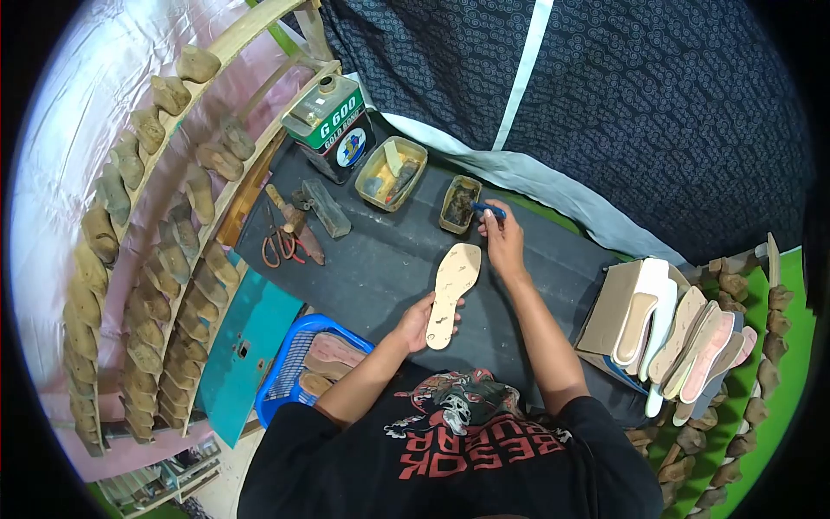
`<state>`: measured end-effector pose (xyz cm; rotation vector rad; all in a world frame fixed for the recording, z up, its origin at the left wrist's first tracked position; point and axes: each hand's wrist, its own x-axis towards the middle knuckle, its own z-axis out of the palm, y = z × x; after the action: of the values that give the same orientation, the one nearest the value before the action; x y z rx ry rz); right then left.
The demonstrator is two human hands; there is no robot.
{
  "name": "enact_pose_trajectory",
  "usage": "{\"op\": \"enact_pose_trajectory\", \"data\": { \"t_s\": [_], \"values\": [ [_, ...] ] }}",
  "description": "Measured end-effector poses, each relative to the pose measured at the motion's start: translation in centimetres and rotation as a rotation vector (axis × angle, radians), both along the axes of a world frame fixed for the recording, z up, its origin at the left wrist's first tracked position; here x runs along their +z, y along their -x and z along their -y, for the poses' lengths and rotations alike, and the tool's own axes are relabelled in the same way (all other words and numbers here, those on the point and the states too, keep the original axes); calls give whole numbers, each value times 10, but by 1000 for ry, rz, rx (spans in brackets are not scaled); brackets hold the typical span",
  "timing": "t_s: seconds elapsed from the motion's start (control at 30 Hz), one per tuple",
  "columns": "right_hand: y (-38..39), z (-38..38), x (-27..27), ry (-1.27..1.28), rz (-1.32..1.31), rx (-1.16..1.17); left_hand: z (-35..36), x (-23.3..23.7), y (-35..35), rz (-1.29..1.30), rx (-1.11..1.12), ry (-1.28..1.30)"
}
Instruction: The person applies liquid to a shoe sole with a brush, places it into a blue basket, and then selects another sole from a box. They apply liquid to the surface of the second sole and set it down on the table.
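My left hand (420,323) is closed around the heel end of a pale tan insole (454,278), its wide toe end pointing away from me. Small dark marks dot the insole's face. Pinched in my right hand (503,240) is a blue brush (489,209), its working end over the rim of a small tub (461,204) with dark, crusted contents. I cannot clearly make out the brush's tip. The toe of the insole lies just below this tub, left of my right wrist.
A green-and-black glue can (333,125), a yellowish tub (392,173), scissors (278,246) and a grey block (326,208) stand at the back left. A blue basket (281,359) sits front left. Insoles fill a cardboard box (609,303) at right. Racks of shoe lasts (112,216) flank the left.
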<state>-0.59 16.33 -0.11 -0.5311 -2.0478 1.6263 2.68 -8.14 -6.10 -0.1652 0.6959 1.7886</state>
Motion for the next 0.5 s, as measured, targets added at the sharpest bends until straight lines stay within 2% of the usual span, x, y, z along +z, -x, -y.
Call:
{"op": "enact_pose_trajectory", "data": {
  "t_s": [0.5],
  "values": [
    [-5, -7, -5, 77, -53, -33, 13, 0, 3, 17, 115, -27]
  ]
}}
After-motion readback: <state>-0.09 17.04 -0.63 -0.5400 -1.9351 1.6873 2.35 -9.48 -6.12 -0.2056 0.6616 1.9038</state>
